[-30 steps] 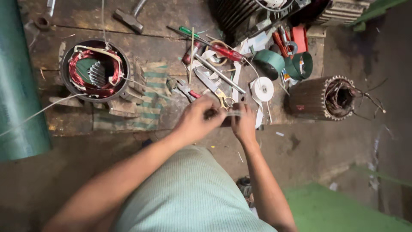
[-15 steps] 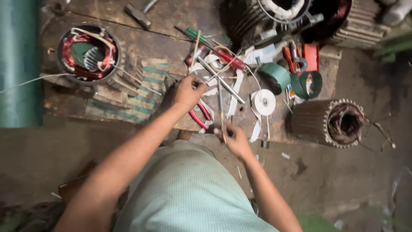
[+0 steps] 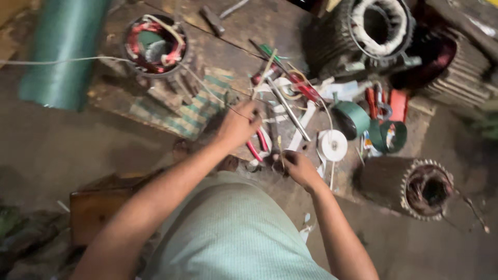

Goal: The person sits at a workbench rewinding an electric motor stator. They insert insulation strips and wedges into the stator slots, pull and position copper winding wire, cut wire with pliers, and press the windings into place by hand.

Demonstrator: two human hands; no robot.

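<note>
My left hand (image 3: 237, 124) reaches forward over a heap of tools on the wooden board (image 3: 233, 36). Its fingers are curled down on the head end of red-handled pliers (image 3: 258, 149), whose handles stick out below the palm. A thin wire (image 3: 199, 83) runs from the wound stator (image 3: 154, 46) toward this hand. Closer to my body, at the board's front edge, my right hand (image 3: 296, 167) pinches a thin pale strip (image 3: 280, 147) that points upward. The frame is blurred.
A white tape roll (image 3: 332, 145), green tape rolls (image 3: 386, 136), a red-handled screwdriver (image 3: 301, 85) and a metal rod (image 3: 288, 110) lie beside the hands. A rotor (image 3: 410, 186) rests at right, big stators (image 3: 381, 26) at the back, a green cylinder (image 3: 65, 52) at left.
My left hand has left the right one and gone forward onto the pliers. My right hand has stayed near the board's edge with the strip. The camera has swung.
</note>
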